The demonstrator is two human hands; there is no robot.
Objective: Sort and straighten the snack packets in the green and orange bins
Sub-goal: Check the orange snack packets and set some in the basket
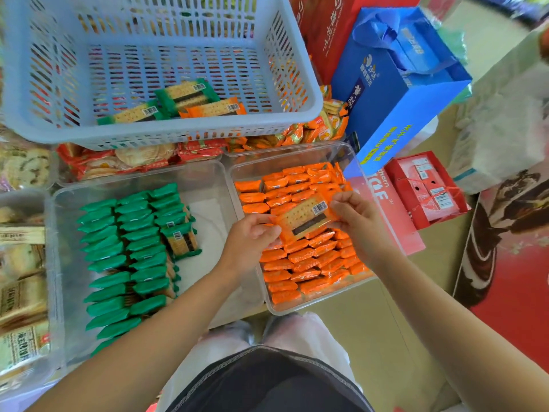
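Broadly, the pale slatted basket (160, 132) fills the top of the view, resting over other snack trays, with three loose packets (214, 107) at its front edge, two green and one orange. Below it sit two clear tubs side by side. The green bin (214, 233) has its green packets (118, 257) standing on edge in rows along the left and bare floor to the right. The orange bin (255, 171) is nearly full of orange packets (300, 263) in rows. Over the orange bin, the left hand (252, 236) and the right hand (353, 212) each have their grip pinched on one end of a single held packet (303, 217), which is flat, barcode up, just above the rows. The step in hand looks like placing this orange one among its fellows. Next it probably needs turning on edge and slipping into a gap in line with the rows before either grip lets go. The basket's three are not yet sorted, and one flat green packet (181, 240) leans against its row, not yet straightened.
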